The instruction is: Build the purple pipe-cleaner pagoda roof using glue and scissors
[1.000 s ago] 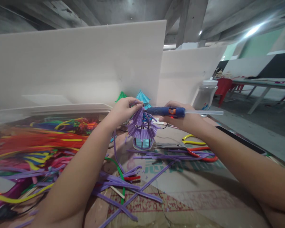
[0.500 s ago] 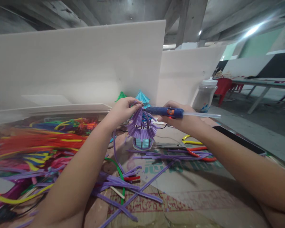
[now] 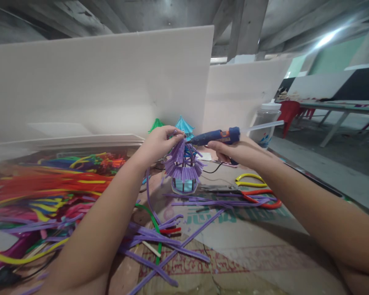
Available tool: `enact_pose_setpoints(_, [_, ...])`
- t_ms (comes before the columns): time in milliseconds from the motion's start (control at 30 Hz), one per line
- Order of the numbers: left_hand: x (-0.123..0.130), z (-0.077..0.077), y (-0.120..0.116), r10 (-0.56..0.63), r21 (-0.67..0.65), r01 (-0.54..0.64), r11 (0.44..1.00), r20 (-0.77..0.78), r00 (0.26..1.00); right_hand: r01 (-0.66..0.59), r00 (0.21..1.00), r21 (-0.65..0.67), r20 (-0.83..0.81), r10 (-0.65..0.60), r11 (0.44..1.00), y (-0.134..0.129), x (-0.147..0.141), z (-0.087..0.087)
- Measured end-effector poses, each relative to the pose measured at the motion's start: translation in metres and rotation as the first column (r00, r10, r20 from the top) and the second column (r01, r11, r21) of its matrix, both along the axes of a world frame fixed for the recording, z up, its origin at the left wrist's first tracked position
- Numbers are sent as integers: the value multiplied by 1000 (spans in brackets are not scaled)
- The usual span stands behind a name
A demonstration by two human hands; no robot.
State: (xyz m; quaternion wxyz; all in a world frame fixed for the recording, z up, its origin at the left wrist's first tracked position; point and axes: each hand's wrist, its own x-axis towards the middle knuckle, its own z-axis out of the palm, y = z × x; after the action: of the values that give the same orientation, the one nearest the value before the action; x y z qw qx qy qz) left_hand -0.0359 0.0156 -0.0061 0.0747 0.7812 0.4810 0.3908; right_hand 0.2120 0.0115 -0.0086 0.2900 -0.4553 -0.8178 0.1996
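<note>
A small pagoda model [image 3: 187,173] stands in front of me, its tiered roof covered in purple pipe cleaners. My left hand [image 3: 163,140] pinches a purple pipe cleaner [image 3: 178,150] at the top of the roof; the fingertips partly hide its end. From the other side, my right hand [image 3: 241,150] grips a blue hot glue gun [image 3: 217,136], a clear glue stick [image 3: 266,125] sticking out of its back. The gun's nozzle is at the roof's upper part, close beside my left fingertips; whether it touches cannot be told.
Red-handled scissors [image 3: 261,198] and a yellow-handled tool [image 3: 249,180] lie right of the model. Loose purple pipe cleaners [image 3: 172,241] cover the near table, with coloured bundles [image 3: 55,182] at left. Behind stand green [image 3: 156,124] and blue [image 3: 183,125] roofs and a lidded plastic jar [image 3: 268,123].
My right hand has tilted the glue gun so its rear end and glue stick sit higher, with the nozzle pointing slightly down. My left hand stays at the roof top.
</note>
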Motion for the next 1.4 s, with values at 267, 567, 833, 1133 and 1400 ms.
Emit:
enact_pose_setpoints(267, [-1,0,1,4,0,-4,1000,-3,1000,51,998,80,-50,-47,996,0,-2,-4])
enact_pose_setpoints(567, [-1,0,0,5,-5,-4,1000,19,1000,-105,985,101,-124,117,989,1,9,-1])
enact_pose_setpoints(833, [-11,1,2,15,24,-15,1000,14,1000,-215,951,162,-188,244,963,-1,16,5])
enact_pose_setpoints(1133, [-7,1,3,2,15,-2,1000,13,1000,-172,977,86,-112,181,981,9,10,-8])
enact_pose_setpoints(1400, [-2,3,-3,11,19,-11,1000,5,1000,-95,995,77,-33,98,993,-4,2,0])
